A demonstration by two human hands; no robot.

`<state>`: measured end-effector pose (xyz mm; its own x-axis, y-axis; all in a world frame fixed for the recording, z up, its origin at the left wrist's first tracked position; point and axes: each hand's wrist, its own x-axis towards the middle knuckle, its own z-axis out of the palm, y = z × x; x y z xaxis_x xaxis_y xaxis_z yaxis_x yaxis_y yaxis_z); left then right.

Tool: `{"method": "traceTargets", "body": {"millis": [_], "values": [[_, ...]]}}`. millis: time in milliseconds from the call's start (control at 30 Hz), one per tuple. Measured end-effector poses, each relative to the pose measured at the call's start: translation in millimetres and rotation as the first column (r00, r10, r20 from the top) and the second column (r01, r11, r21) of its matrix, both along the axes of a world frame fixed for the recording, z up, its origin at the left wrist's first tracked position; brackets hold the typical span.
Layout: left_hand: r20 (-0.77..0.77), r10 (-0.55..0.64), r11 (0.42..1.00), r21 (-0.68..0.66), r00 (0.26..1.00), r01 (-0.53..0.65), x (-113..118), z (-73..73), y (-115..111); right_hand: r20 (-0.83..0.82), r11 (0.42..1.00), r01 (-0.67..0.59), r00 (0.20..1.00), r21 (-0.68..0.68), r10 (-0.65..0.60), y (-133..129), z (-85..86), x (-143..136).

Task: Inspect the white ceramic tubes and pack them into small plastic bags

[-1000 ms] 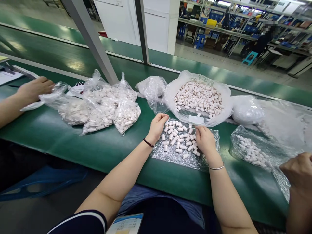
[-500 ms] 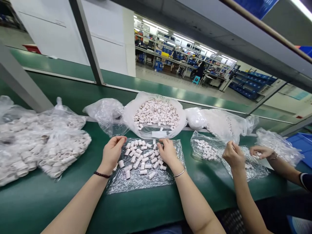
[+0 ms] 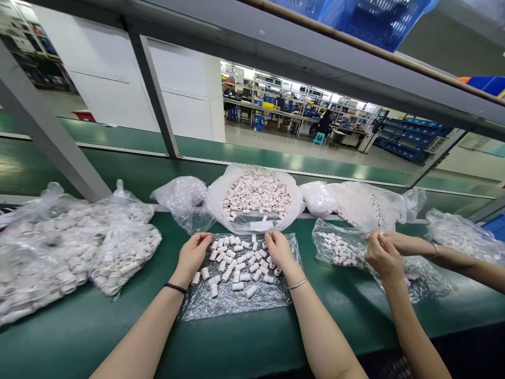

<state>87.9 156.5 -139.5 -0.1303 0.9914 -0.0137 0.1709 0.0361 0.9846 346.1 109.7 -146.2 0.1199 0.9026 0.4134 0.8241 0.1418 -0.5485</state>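
While pinching the far edge of the clear plastic film [image 3: 232,309] with left hand [image 3: 191,258] and right hand [image 3: 281,251], find white pipe fittings [image 3: 236,276] lying between both — spread toward the body, widest side to side, about equally near each — over the green worktop [image 3: 244,342].

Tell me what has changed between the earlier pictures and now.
Since the first picture, the view has swung right and up; the hand at far left is out of sight. A co-worker's braceleted hand has moved left, beside another hand. The person's left hand and right hand stay by the white fittings on the clear plastic.
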Motion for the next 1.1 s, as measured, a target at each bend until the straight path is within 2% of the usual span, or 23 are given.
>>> {"method": "traceTargets", "body": {"millis": [100,267,400,567,733,900,1100], "values": [[-0.057,-0.011,1.0,0.003,0.998,0.011,-0.5,-2.2,1.5,0.036,0.994,0.107,0.993,0.031,-0.108,2.7,-4.8,1.4],[-0.145,-0.025,0.999,0.041,0.989,0.031,-2.1,-0.2,0.7,0.094,0.991,0.126,0.988,-0.043,-0.122,5.4,-13.2,11.9],[-0.184,-0.024,0.996,0.085,0.983,0.04,-4.1,1.8,-0.3,0.13,0.987,0.142,0.983,-0.073,-0.132,6.9,-11.3,22.8],[-0.226,-0.01,0.995,0.094,0.974,0.032,-7.2,-6.2,3.9,0.127,0.987,0.083,0.99,-0.138,-0.066,3.4,-5.9,35.6],[-0.248,-0.021,0.996,0.081,0.969,0.043,-7.3,-16.0,9.0,0.113,0.969,0.015,0.994,-0.246,0.013,0.9,-1.8,61.4],[-0.244,-0.009,0.995,0.092,0.97,0.032,-4.6,-10.5,5.6,0.21,0.959,0.033,0.977,-0.281,0.028,-21.8,5.3,77.1],[-0.245,-0.011,0.994,0.103,0.97,0.038,-4.3,-11.3,4.9,0.374,0.935,0.08,0.926,-0.344,0.058,-64.7,-7.3,71.6]]}}
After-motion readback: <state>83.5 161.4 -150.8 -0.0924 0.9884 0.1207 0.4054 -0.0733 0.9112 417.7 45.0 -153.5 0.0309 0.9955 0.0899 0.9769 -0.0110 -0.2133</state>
